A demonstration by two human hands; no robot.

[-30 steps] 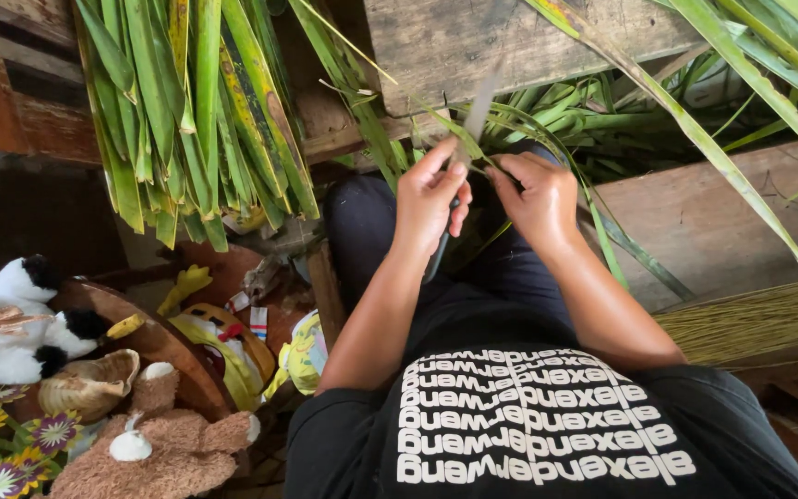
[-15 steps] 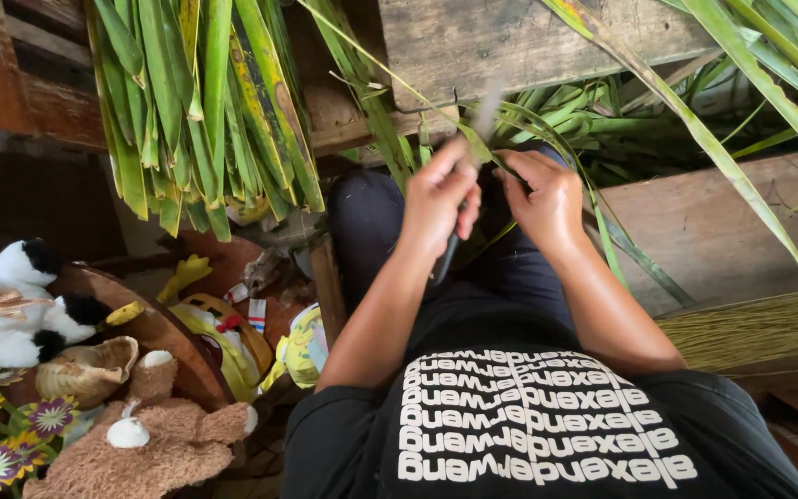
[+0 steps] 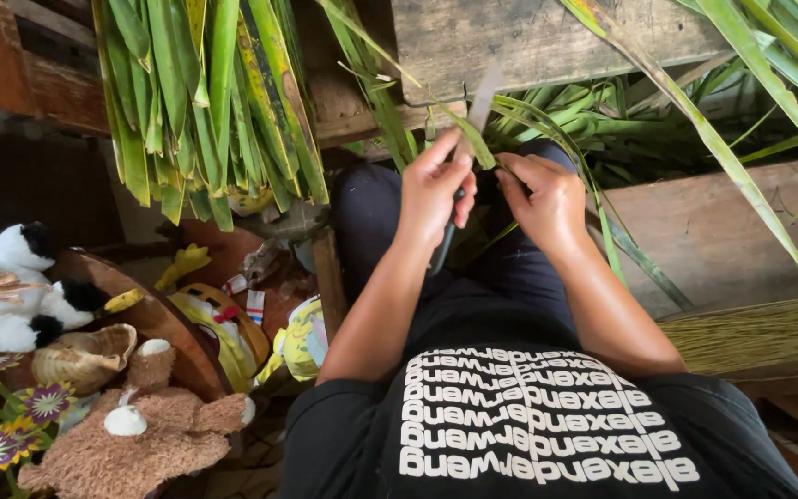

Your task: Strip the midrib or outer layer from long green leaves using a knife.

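While the left hand (image 3: 434, 199) grips a dark-handled knife (image 3: 462, 176), blade angled up and away past the fingers, the right hand (image 3: 547, 199) pinches a narrow green leaf strip (image 3: 473, 139) just beside it, over the lap. Judging by this, the step is trimming or splitting the strip; continuing would call for a steady pinch and a blade kept along the grain. Its long axis runs diagonally, up-left to down-right, toward the leaf pile (image 3: 602, 120).

Support: wooden bench (image 3: 713, 231) | on it: long green leaves (image 3: 621, 120) | beside: dried straw bundle (image 3: 750, 333)
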